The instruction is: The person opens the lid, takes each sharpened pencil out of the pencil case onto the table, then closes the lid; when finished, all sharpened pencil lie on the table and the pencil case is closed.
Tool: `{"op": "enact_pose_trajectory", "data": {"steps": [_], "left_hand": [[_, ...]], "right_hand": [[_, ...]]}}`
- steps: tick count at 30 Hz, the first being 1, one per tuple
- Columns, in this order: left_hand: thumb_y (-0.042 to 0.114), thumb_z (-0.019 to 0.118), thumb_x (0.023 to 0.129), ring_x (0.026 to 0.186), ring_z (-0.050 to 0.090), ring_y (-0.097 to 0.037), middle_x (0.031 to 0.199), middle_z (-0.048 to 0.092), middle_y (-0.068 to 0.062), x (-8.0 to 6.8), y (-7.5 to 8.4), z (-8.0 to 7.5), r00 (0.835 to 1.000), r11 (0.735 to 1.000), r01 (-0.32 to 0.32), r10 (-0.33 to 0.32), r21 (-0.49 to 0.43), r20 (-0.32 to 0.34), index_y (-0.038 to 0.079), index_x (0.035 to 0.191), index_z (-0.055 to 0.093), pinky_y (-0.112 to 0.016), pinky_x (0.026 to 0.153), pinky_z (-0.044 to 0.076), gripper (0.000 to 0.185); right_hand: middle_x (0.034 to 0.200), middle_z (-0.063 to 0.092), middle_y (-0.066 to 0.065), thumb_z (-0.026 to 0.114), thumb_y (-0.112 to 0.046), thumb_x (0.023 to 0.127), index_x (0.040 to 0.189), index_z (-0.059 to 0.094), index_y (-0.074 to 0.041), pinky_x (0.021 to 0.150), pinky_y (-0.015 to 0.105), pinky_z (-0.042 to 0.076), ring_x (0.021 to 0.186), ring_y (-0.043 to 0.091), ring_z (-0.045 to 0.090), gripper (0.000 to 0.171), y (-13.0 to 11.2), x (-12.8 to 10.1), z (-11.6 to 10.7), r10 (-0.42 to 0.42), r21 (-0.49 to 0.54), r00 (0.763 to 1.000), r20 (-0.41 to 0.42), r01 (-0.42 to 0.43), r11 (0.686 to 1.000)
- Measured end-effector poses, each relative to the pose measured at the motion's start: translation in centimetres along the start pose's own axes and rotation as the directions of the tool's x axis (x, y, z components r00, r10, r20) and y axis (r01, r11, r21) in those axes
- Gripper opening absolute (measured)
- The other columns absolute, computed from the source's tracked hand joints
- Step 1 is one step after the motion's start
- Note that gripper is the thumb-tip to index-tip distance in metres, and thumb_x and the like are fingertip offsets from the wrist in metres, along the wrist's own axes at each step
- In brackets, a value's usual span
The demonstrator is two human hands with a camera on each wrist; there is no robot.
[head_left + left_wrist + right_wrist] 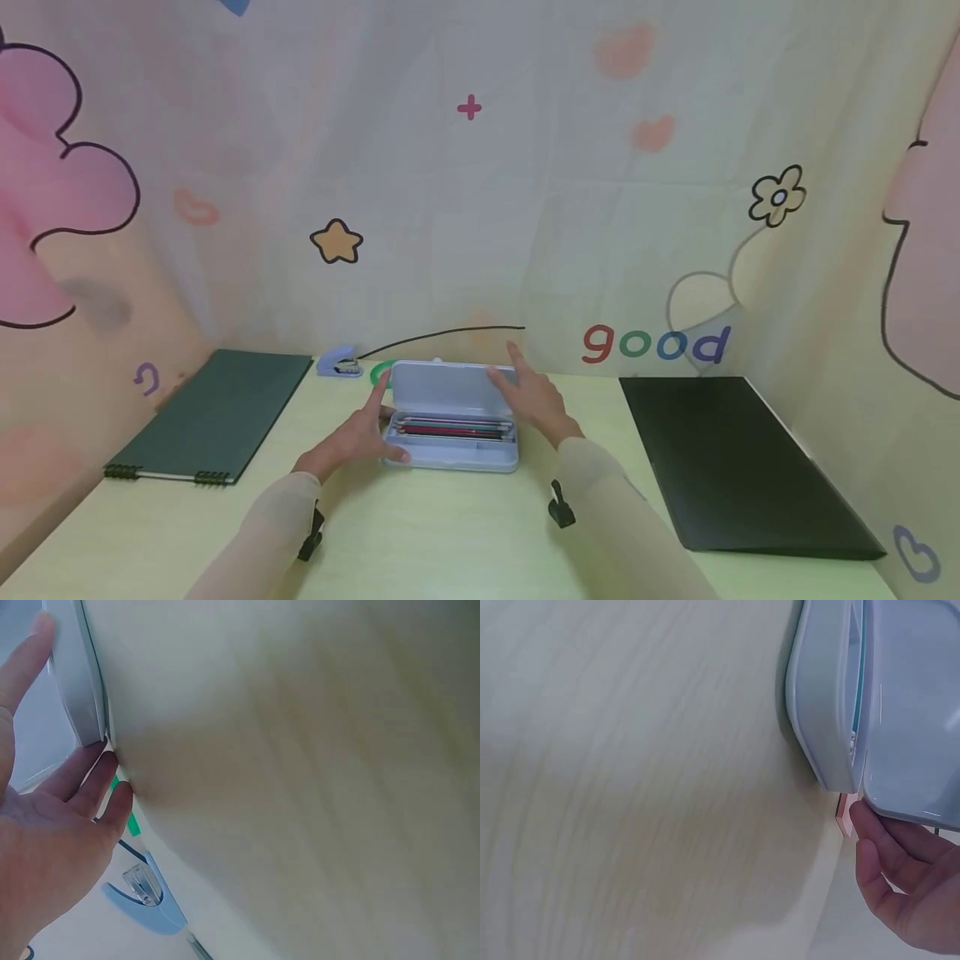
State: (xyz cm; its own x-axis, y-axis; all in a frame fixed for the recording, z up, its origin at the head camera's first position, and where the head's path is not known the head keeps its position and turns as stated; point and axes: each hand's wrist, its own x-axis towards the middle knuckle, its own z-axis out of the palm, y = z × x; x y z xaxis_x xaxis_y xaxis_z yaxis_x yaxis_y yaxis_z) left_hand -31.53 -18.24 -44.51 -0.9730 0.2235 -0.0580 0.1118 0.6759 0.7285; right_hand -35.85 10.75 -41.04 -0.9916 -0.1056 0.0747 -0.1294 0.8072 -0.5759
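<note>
From the head view I see my left hand point(358, 440) and right hand point(531, 398), fingers straight, touching the raised lid of a pale blue plastic pencil case point(452, 415) that lies open mid-tabletop point(450, 533), pencils inside. Only the left wrist view shows the blue stapler point(146, 900) close up. A cartoon-printed cloth backdrop point(480, 183) encloses the pale wooden surface.

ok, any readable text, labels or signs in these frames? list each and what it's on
"good", in red, green, blue and purple letters: on the backdrop cloth, at above the black folder.
"+", a pink plus sign: on the same cloth, at.
Pencil case, stapler, green notebook: no readable text.
</note>
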Motion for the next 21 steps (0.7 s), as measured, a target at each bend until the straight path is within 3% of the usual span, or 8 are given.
{"op": "enact_pose_trajectory", "data": {"steps": [4, 11, 16, 21], "left_hand": [[0.028, 0.093, 0.069, 0.142, 0.041, -0.043, 0.146, 0.052, -0.024, -0.07, 0.03, -0.1, 1.0, 1.0, -0.004, 0.004, 0.009, -0.003, 0.021, 0.159, -0.015, -0.063, 0.116, 0.026, 0.14], [0.034, 0.092, 0.071, 0.141, 0.041, -0.042, 0.147, 0.051, -0.025, -0.06, -0.03, 0.09, 0.999, 0.997, -0.049, 0.048, 0.061, 0.016, 0.02, 0.16, -0.01, -0.062, 0.116, 0.027, 0.136], [0.039, 0.091, 0.071, 0.143, 0.039, -0.041, 0.151, 0.045, -0.024, -0.09, -0.04, 0.05, 0.993, 0.985, -0.112, 0.107, 0.129, 0.045, 0.023, 0.162, 0.002, -0.06, 0.117, 0.027, 0.128], [0.045, 0.09, 0.07, 0.143, 0.035, -0.042, 0.157, 0.036, -0.022, -0.24, 0.24, 0.0, 0.991, 0.973, -0.129, 0.118, 0.19, 0.071, 0.021, 0.161, 0.015, -0.063, 0.115, 0.028, 0.12]], "right_hand": [[0.154, 0.045, 0.016, 0.04, -0.067, 0.097, 0.161, 0.013, -0.03, 0.102, 0.062, 0.043, 0.131, 0.047, 0.052, 0.079, -0.19, 0.36, 0.09, 0.015, 0.012, 1.0, -0.004, -0.015, 1.0], [0.156, 0.042, 0.017, 0.039, -0.068, 0.097, 0.161, 0.009, -0.031, 0.106, 0.063, 0.039, 0.134, 0.047, 0.048, 0.081, -0.08, 0.94, 0.27, 0.058, 0.029, 0.998, 0.013, -0.058, 0.998], [0.159, 0.038, 0.015, 0.038, -0.069, 0.097, 0.161, 0.008, -0.033, 0.109, 0.066, 0.034, 0.139, 0.049, 0.042, 0.08, -0.25, 1.05, 0.19, 0.073, 0.056, 0.997, 0.028, -0.075, 0.996], [0.159, 0.037, 0.015, 0.038, -0.068, 0.098, 0.161, 0.009, -0.032, 0.11, 0.067, 0.033, 0.14, 0.05, 0.04, 0.079, -0.45, 0.96, -0.02, 0.066, 0.055, 0.997, 0.033, -0.068, 0.996]]}}
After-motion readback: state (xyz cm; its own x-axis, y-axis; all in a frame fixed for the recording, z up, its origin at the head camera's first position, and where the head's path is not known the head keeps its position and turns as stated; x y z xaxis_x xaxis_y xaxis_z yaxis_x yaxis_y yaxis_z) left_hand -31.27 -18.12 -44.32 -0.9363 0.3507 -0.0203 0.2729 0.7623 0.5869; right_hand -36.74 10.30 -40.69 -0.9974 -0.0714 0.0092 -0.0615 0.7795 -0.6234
